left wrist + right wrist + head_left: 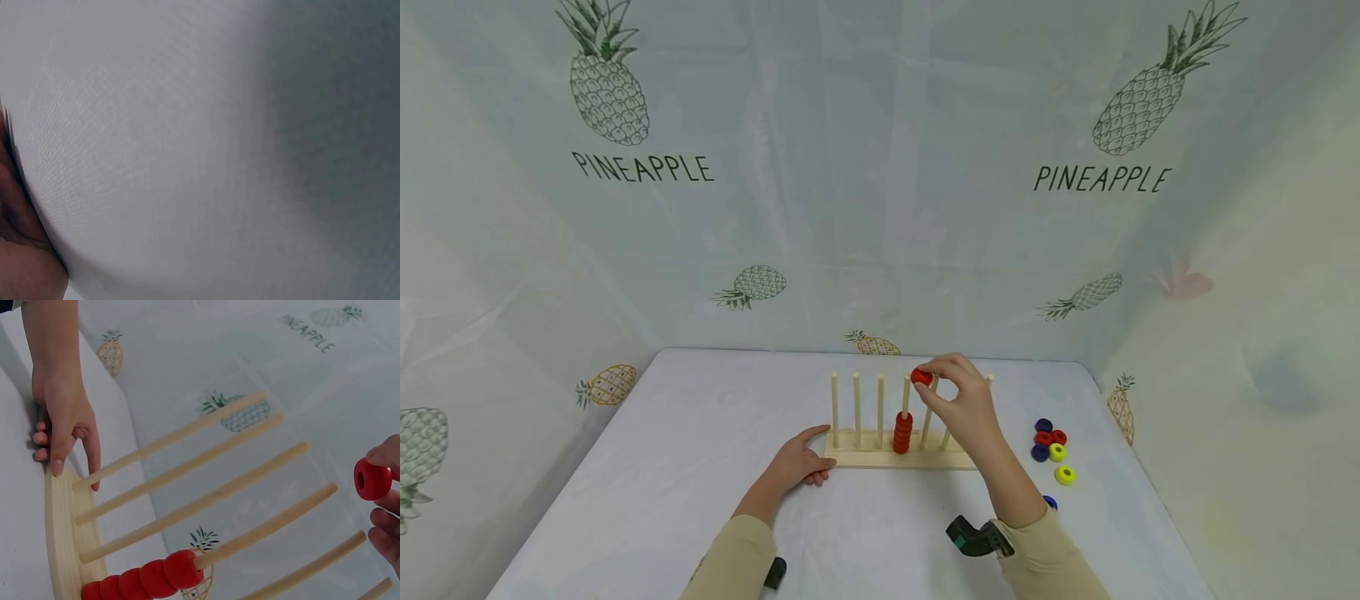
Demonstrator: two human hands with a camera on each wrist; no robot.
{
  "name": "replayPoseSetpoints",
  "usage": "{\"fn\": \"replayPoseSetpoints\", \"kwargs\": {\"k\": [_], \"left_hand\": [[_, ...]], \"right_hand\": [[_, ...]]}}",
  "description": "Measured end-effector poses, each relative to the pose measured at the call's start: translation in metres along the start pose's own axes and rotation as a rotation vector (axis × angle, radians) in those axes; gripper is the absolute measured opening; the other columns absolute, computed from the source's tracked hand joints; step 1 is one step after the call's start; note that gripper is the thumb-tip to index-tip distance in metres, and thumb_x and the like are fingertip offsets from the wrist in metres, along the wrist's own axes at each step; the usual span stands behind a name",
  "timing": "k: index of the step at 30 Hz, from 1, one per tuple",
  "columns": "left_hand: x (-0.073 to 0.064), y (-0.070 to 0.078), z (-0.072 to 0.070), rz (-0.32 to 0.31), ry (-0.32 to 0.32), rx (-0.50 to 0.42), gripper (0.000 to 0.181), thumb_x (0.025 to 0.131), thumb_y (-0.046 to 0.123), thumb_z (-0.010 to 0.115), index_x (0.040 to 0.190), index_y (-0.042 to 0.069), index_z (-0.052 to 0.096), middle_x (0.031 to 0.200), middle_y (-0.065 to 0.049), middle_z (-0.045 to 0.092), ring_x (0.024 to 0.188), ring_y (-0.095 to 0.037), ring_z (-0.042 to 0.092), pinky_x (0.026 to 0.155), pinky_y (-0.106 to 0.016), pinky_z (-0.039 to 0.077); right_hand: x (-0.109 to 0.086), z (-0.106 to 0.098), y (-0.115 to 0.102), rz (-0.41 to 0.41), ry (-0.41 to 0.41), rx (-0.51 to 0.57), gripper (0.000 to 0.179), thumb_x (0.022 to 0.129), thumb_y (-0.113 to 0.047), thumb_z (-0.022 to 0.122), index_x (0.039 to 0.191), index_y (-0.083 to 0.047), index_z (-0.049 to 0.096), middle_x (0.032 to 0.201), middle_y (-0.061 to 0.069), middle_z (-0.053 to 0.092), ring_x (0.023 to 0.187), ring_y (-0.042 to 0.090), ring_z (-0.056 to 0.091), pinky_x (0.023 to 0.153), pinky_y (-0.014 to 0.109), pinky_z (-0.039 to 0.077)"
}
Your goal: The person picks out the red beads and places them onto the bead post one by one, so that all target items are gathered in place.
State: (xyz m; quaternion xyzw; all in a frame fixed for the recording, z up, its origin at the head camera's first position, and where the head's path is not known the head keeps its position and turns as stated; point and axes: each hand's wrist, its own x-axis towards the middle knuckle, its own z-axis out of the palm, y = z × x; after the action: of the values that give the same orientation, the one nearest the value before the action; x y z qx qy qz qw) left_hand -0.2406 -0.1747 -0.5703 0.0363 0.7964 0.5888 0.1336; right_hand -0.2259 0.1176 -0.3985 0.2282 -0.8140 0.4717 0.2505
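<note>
My right hand (964, 402) pinches a red bead (921, 377) between thumb and fingertips, near the top of a peg. In the right wrist view the held bead (373, 479) turns its hole toward the peg tops, apart from them. My left hand (795, 460) grips the left end of the wooden peg rack (865, 457), thumb at the front edge and index finger behind. A stack of several red beads (902, 433) sits low on one peg. The pegs left of it carry no beads. In the left wrist view only part of the left hand (25, 250) shows.
Right of the rack lie loose beads: dark blue (1043, 425), red (1059, 437) and yellow (1064, 475). Another blue bead (1050, 502) is partly hidden by the right forearm. A pineapple-print cloth (880, 208) hangs behind the white table (700, 433).
</note>
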Motion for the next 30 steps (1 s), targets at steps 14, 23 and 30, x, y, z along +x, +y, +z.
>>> {"fn": "replayPoseSetpoints", "kwargs": {"k": [14, 23, 30], "left_hand": [[-0.001, 0.002, -0.001, -0.013, -0.002, -0.002, 0.074, 0.086, 0.007, 0.075, 0.148, 0.001, 0.036, 0.063, -0.009, 0.066, 0.049, -0.013, 0.061, 0.047, -0.023, 0.047], [0.002, 0.0, 0.0, -0.015, -0.004, 0.001, 0.074, 0.086, 0.008, 0.075, 0.148, 0.002, 0.036, 0.063, -0.009, 0.067, 0.05, -0.014, 0.061, 0.047, -0.023, 0.047], [0.002, 0.0, -0.001, -0.007, -0.007, -0.015, 0.073, 0.086, 0.006, 0.074, 0.148, 0.001, 0.036, 0.063, -0.009, 0.066, 0.049, -0.013, 0.061, 0.046, -0.023, 0.047]], "right_hand": [[0.002, 0.012, 0.005, 0.04, 0.03, 0.022, 0.02, 0.08, -0.004, 0.08, 0.098, -0.011, 0.074, 0.097, -0.003, 0.062, 0.09, 0.015, 0.056, 0.08, 0.034, 0.049], [0.002, 0.017, 0.006, 0.085, 0.061, -0.028, 0.021, 0.08, -0.006, 0.082, 0.098, -0.01, 0.072, 0.096, -0.002, 0.065, 0.089, 0.016, 0.058, 0.081, 0.038, 0.05], [0.002, 0.02, 0.005, 0.092, 0.082, -0.034, 0.02, 0.079, -0.007, 0.082, 0.094, -0.009, 0.069, 0.094, 0.0, 0.066, 0.088, 0.022, 0.059, 0.08, 0.037, 0.049]]}}
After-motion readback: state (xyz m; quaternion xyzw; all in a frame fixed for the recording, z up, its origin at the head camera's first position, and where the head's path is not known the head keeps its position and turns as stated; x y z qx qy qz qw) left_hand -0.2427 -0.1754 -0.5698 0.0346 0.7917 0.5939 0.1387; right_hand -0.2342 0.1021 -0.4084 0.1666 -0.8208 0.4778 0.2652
